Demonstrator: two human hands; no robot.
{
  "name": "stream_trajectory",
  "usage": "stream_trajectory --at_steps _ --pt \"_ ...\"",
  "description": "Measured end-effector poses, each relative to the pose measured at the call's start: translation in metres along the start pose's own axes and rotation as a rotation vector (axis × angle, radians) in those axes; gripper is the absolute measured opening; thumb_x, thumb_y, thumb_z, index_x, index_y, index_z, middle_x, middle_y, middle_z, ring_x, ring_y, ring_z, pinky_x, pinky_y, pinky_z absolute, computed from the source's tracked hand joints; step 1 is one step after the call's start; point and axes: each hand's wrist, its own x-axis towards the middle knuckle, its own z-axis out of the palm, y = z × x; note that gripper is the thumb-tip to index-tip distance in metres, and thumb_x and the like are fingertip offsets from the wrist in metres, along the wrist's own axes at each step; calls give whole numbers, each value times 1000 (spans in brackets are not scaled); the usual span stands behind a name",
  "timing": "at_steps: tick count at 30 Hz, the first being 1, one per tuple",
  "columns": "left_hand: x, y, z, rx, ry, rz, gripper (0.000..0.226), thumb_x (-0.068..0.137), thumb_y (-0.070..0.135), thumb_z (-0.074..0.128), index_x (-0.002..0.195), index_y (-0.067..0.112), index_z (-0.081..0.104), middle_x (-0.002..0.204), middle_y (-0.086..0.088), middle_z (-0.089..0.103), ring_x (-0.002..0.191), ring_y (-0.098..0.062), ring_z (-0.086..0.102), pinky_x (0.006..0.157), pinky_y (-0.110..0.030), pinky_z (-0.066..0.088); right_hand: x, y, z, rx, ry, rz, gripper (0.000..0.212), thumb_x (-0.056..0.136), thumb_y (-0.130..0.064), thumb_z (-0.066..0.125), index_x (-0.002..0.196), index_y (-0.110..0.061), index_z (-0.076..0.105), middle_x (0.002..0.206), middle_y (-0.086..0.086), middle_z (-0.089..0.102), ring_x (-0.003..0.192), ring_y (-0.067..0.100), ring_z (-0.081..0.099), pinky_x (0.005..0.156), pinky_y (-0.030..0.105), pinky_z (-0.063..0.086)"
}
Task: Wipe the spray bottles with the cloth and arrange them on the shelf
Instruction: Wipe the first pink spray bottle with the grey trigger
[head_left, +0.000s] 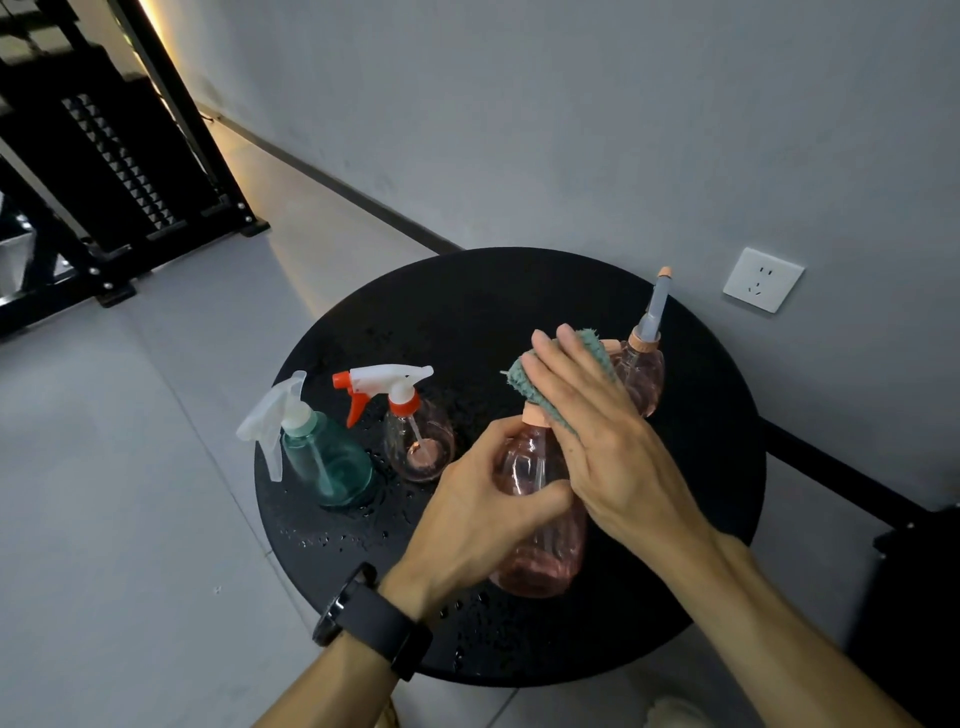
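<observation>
My left hand (483, 506) grips a pink translucent spray bottle (540, 530) held above the round black table (519, 291). My right hand (597, 431) presses a green cloth (530, 379) against the bottle's top with straight fingers; the nozzle is hidden under the cloth. On the table stand a teal bottle with a clear trigger (322, 457), a small pink bottle with a white and red trigger (415, 436), and behind my right hand a pink bottle with a tall grey pump (647, 364).
Water drops lie on the table near its front left. A black metal shelf (104, 171) stands on the floor at far left. The grey wall behind the table carries a white socket (762, 279). A dark object sits at the right edge.
</observation>
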Motion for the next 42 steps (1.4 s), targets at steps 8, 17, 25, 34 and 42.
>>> stream_trajectory --at_steps 8,17,25,34,42 --pt "5 0 -13 -236 22 -37 43 68 44 68 110 41 60 101 5 73 92 -17 72 88 -44 58 -8 5 2 22 3 27 50 95 7 53 142 -3 43 153 6 36 147 14 21 120 32 22" --pt "4 3 -15 -307 3 -81 36 83 52 70 112 33 62 106 0 73 99 -21 72 94 -50 54 -5 -8 2 71 5 14 45 98 1 48 142 -1 43 154 6 35 148 13 20 118 23 19" --pt "8 -6 -11 53 97 31 33 83 45 72 111 43 54 105 11 66 93 -7 65 90 -38 52 -1 -29 -5 273 406 202 40 98 -5 43 137 0 46 145 6 43 140 16 38 110 21 36" --pt "12 -17 1 276 223 209 35 74 56 57 105 40 49 106 14 51 97 -6 52 83 -38 52 0 -32 -1 -14 60 -60 43 96 1 47 138 -1 48 148 10 44 145 19 28 118 42 27" --pt "13 -18 -2 356 326 280 35 78 49 65 109 41 49 107 19 46 98 -6 52 83 -40 51 0 -24 -7 -22 50 -75 43 95 4 50 137 0 50 146 8 47 144 18 31 117 42 28"
